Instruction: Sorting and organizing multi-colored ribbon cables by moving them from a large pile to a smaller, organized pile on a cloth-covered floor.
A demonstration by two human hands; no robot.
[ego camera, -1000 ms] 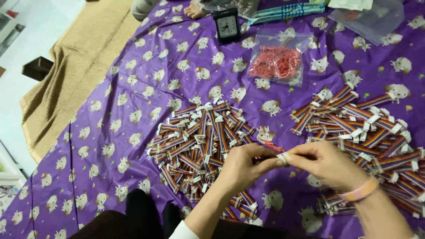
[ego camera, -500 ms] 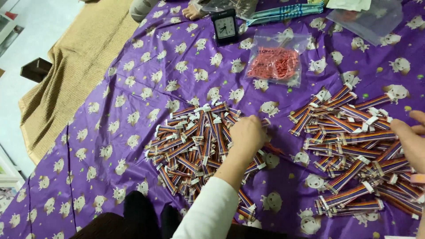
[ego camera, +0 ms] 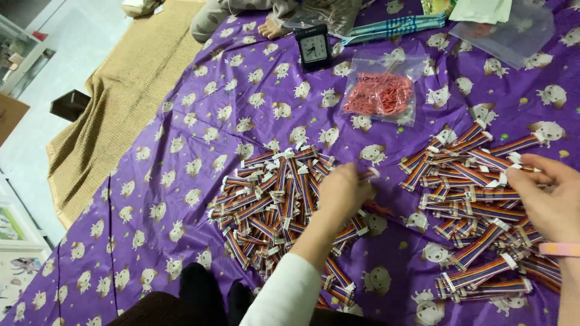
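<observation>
Two heaps of striped ribbon cables on the purple sheet [ego camera: 181, 157]: left hand [ego camera: 343, 192] lies on the left pile [ego camera: 275, 202], fingers curled, grasp unclear; right hand [ego camera: 547, 199] rests loosely open on the right pile [ego camera: 477, 211]. Judged step: picking cables, clean single pinch needed. Behind: clear bag of red bands [ego camera: 380, 90], small black clock [ego camera: 314, 48].

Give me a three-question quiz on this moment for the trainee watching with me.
1. True or false: the left hand rests on the left pile of striped cable bundles.
2. What lies in the clear bag? A) red pieces B) blue beads C) coins
3. What stands on the purple cloth behind that bag?

Key: 1 true. 2 A. 3 a small black clock.
</observation>
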